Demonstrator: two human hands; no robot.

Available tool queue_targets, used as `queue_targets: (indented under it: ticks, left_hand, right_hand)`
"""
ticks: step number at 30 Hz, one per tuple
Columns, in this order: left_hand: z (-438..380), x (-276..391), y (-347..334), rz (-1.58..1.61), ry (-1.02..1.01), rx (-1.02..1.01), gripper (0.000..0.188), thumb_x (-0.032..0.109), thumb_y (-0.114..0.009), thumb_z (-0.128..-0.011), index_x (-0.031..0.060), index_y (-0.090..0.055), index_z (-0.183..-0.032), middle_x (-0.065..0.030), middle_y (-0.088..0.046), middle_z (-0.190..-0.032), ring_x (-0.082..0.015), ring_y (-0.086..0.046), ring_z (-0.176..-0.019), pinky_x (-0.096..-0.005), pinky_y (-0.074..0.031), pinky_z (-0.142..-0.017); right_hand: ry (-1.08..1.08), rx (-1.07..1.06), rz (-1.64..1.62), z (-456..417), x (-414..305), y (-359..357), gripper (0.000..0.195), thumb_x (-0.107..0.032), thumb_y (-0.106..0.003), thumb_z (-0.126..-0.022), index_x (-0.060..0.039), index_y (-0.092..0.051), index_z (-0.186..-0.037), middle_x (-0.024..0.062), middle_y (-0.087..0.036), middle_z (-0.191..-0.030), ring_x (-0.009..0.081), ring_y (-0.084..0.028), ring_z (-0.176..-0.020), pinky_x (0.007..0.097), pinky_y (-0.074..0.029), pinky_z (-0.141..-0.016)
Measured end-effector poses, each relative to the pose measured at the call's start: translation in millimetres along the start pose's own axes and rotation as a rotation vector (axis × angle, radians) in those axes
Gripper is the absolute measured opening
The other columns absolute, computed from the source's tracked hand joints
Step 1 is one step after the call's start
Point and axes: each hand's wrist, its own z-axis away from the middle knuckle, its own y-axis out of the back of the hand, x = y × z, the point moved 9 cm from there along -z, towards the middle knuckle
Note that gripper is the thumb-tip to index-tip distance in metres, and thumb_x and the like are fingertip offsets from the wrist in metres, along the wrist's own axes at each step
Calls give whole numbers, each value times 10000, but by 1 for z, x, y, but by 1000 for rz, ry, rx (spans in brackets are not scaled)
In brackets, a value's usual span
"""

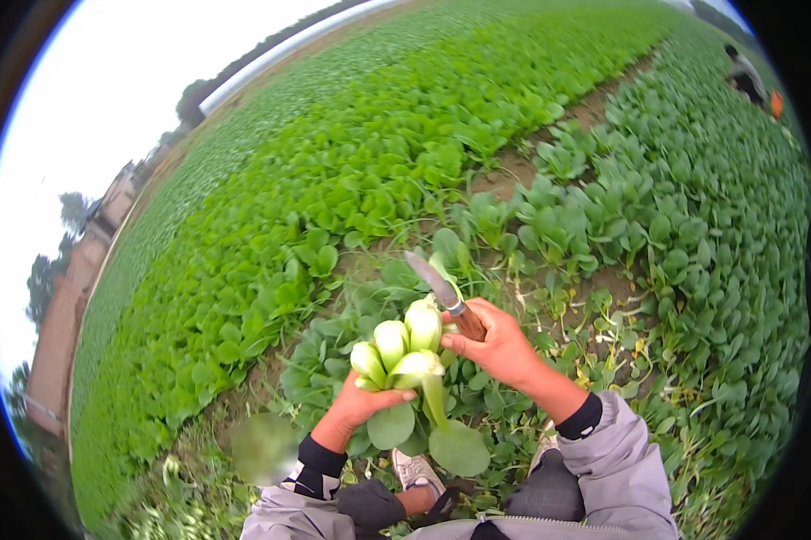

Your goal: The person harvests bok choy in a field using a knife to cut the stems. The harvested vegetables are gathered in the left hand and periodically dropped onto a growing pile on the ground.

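My left hand [371,408] is wrapped around a bunch of bok choy [395,347], its pale bulbous bases turned up towards me. Green leaves [459,447] hang from the bunch, and one bent stalk droops over my left thumb. Between the thumb and fingers of my right hand [503,344] is a small knife [449,290] with a wooden handle and a curved blade pointing up and to the left. That hand is right beside the bunch; whether its fingers also touch the bases, I cannot tell.
Uncut bok choy [709,270] grows densely on the right. Brighter green plants [351,169] fill the bed to the left. Trimmed leaves [601,331] litter the soil at right. My shoe [415,470] stands among leaves. Far off at upper right, a person [746,75] crouches near an orange object [776,104].
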Motion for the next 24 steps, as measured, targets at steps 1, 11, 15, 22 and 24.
queue_targets:
  ticks: [1,11,15,22,24]
  left_hand:
    - [19,3,-7,43,-5,-48,661,55,-797,-693,39,-485,-1276,-48,-576,-1195,-164,-538,-1096,-335,-429,-949]
    - [175,11,24,258,-139,287,573,18,-743,-714,58,-515,-1239,-46,-594,-1145,-174,-568,-1049,-339,-466,-910]
    - [209,26,29,113,-189,322,585,22,-769,-693,48,-518,-1220,-59,-603,-1148,-179,-580,-1054,-340,-462,-917]
    - [233,34,25,43,-257,317,681,24,-754,-693,20,-436,-1295,-74,-573,-1193,-162,-554,-1080,-324,-431,-949]
    - [237,26,24,66,-244,285,725,49,-759,-698,23,-412,-1334,-71,-550,-1244,-155,-531,-1118,-321,-404,-980]
  right_hand:
    - [-14,-16,-56,6,-11,-18,360,-234,-717,-811,-29,-615,-1089,56,-530,-896,151,-536,-784,290,-442,-710]
    - [673,248,762,62,-176,-79,442,17,-719,-644,-83,-586,-1053,97,-549,-898,285,-606,-724,348,-514,-603]
    - [644,104,927,76,-178,-105,385,-60,-720,-668,-114,-613,-1035,79,-513,-833,259,-573,-654,351,-470,-533]
    - [826,5,941,99,-196,-138,279,-140,-745,-654,-107,-654,-916,60,-476,-753,243,-511,-651,352,-412,-551]
    - [849,10,957,104,-196,-143,196,-167,-718,-692,-100,-632,-856,62,-484,-755,247,-520,-656,364,-418,-557]
